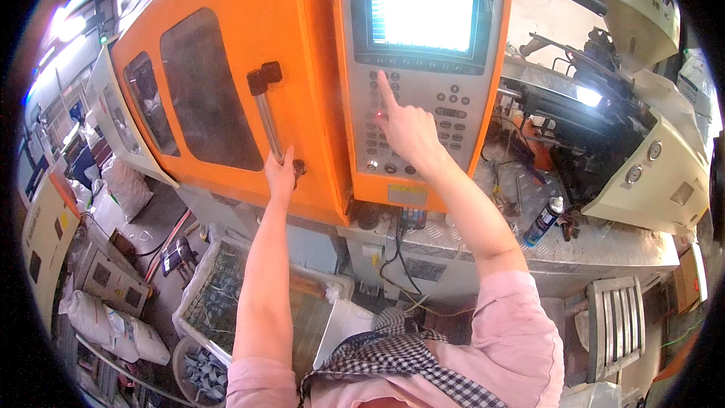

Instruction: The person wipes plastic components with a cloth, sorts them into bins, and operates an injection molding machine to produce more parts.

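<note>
My left hand (pixel 281 172) is closed around the lower part of the long metal handle (pixel 267 117) on an orange machine door (pixel 174 0), which has dark windows. My right hand (pixel 404 127) reaches onto the grey control panel (pixel 487 19), its index finger stretched out at a button near the top of the left column and its other fingers curled, holding nothing. Above the buttons, the screen (pixel 419 11) glows pale. A small red light (pixel 379 115) shows beside my right thumb.
A spray can (pixel 544 221) stands on the metal ledge (pixel 619 253) at right, near exposed machinery. Below are a lined crate (pixel 198 313), a bucket of grey pieces (pixel 205 366) and a slatted metal item (pixel 614 325). White sacks (pixel 128 185) lie on the left.
</note>
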`<action>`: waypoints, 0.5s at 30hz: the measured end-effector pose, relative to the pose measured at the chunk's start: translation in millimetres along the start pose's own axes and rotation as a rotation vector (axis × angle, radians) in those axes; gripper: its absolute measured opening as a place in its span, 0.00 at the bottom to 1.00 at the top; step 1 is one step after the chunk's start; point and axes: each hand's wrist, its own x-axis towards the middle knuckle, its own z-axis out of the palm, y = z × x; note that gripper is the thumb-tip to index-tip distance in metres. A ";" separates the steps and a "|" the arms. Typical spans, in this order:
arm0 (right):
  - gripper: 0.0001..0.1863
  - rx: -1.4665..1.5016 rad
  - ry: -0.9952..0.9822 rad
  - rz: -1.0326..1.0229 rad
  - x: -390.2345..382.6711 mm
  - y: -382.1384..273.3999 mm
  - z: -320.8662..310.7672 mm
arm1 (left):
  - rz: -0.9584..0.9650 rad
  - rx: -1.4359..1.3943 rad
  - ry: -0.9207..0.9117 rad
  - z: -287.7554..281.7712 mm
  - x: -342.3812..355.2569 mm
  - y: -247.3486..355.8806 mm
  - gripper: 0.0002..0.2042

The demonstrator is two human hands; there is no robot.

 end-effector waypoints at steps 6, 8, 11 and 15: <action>0.50 -0.071 -0.156 0.198 -30.4 26.4 10.5 | -0.040 -0.009 -0.007 1.7 -6.9 12.8 0.11; 0.50 -0.097 -0.146 0.151 -32.3 34.4 13.6 | -0.046 -0.048 0.000 3.7 -7.8 14.9 0.10; 0.51 -0.103 -0.149 0.137 -30.2 34.7 13.1 | -0.031 -0.066 0.020 2.2 -3.0 6.0 0.10; 0.51 -0.094 -0.174 0.164 -30.4 34.4 14.2 | -0.014 -0.002 0.016 1.6 0.5 -2.2 0.11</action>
